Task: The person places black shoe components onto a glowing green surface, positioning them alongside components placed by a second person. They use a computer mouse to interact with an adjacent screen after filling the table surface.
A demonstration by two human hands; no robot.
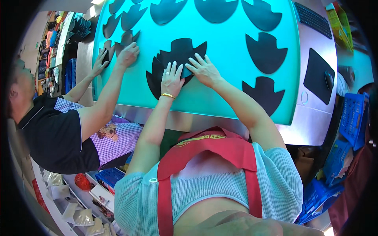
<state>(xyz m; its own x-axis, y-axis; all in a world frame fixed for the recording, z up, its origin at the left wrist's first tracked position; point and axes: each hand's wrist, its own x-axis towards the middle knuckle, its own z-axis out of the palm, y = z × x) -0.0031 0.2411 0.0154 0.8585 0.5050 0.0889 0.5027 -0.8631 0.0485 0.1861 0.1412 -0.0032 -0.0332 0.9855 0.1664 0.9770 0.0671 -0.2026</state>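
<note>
At far left a co-worker's hands (118, 57) press on small black cutouts (126, 39) near the left edge of the teal sheet (220, 94); those hands belong to the person in the black shirt and checked apron, not to the wearer

The left hand (171, 80) lies flat, fingers slightly spread, palm down on the lower part of a black notched piece (177, 53). A gold bangle (168, 95) sits at that wrist. This piece lies near the middle of the sheet, overlapping a second black piece (154, 76) beneath it, whose edge shows to the left

The right hand (204, 70) is also flat and spread, fingertips on the piece's right lower edge, palm partly on bare teal. Neither hand pinches anything

Further right, more black pieces (265, 53) lie well apart in rows, then a black mat (317, 76) with a mouse and a keyboard (313, 17) on the grey bench

Risks, as I judge them: the two overlapped pieces could slide together if the hands push sideways, so both end up misaligned. Pressing unevenly, with one palm half off the piece, may leave a wrinkle or a lifted notch. The bangle could catch an edge and drag it. The co-worker, working on the same sheet, may tug it and shift every piece
</note>
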